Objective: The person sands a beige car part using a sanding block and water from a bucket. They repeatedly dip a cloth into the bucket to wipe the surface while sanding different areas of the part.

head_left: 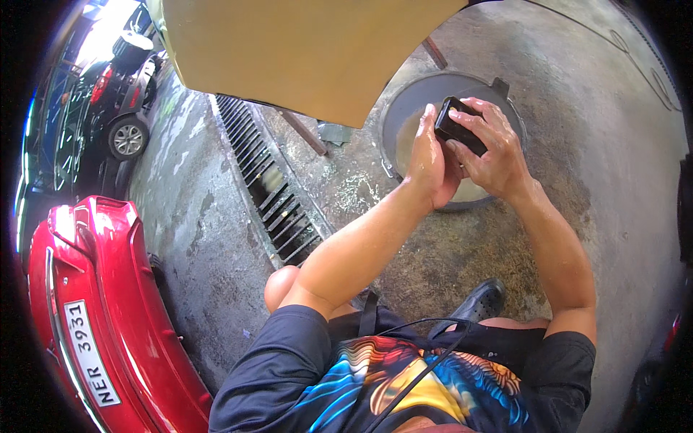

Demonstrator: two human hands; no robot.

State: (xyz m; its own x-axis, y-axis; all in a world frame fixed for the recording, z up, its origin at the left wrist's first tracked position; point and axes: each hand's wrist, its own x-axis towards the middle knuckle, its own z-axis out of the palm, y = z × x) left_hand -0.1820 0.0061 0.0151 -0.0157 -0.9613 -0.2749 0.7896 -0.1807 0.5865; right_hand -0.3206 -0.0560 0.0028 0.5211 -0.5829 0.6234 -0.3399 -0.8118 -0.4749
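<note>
Over a round grey tub (pixel 404 92) of cloudy water, both hands come together around a small black rectangular block (pixel 462 133). My right hand (pixel 498 148) grips it from the right, fingers bent over its top and thumb along its near side. My left hand (pixel 431 162) is held upright at the block's left side, fingers stretched out and its palm turned toward it. Wet skin shines on both hands. What lies between the left palm and the block's underside is hidden.
A large tan panel (pixel 289 54) juts in from above, with a brown bar (pixel 307 133) under it. A metal floor grate (pixel 263 173) runs along the left of the tub. A red car bumper (pixel 137 289) stands at lower left, and a dark car (pixel 101 108) beyond.
</note>
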